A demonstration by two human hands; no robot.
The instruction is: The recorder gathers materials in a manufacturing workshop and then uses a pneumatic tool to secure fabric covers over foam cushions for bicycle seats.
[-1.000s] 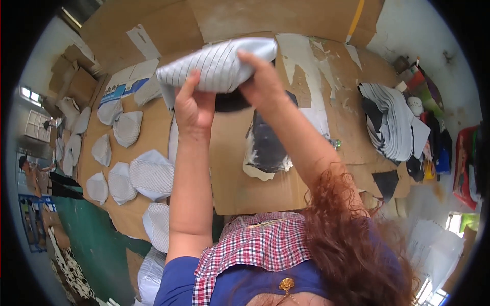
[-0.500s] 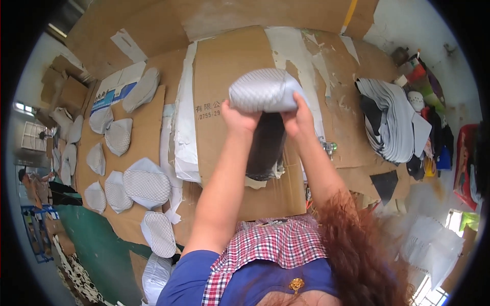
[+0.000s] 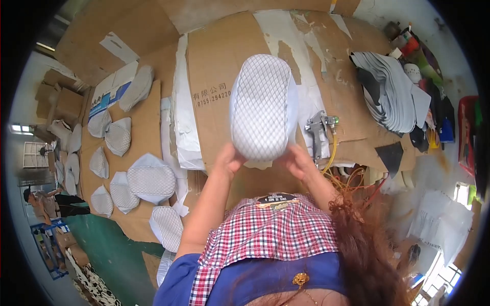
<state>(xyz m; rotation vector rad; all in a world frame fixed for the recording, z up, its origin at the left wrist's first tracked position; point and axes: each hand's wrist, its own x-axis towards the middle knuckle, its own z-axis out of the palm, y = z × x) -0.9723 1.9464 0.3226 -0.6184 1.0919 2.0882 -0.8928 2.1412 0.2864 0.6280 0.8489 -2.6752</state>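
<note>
A light grey, rounded, elongated cover (image 3: 262,107) with a diamond-quilted top and smooth pale sides stands lengthwise in front of me over the cardboard table. My left hand (image 3: 229,161) grips its near left edge, fingers curled in under the rim. At the near right edge, my right hand (image 3: 300,164) holds it the same way, thumb side toward the cover. The fingertips of both hands are partly hidden beneath it. The black block seen earlier is out of sight, and the cover lies where it was.
Several similar quilted covers (image 3: 151,178) lie on cardboard at the left. Just right of the held cover is a metal spray gun (image 3: 317,133) with a yellow hose (image 3: 333,153). Farther right sit a stack of grey sheets (image 3: 395,99) and a black scrap (image 3: 390,156).
The cover has turned from lying crosswise to lengthwise and now hides the black block. Both hands have come nearer to me, and the spray gun has come into full view.
</note>
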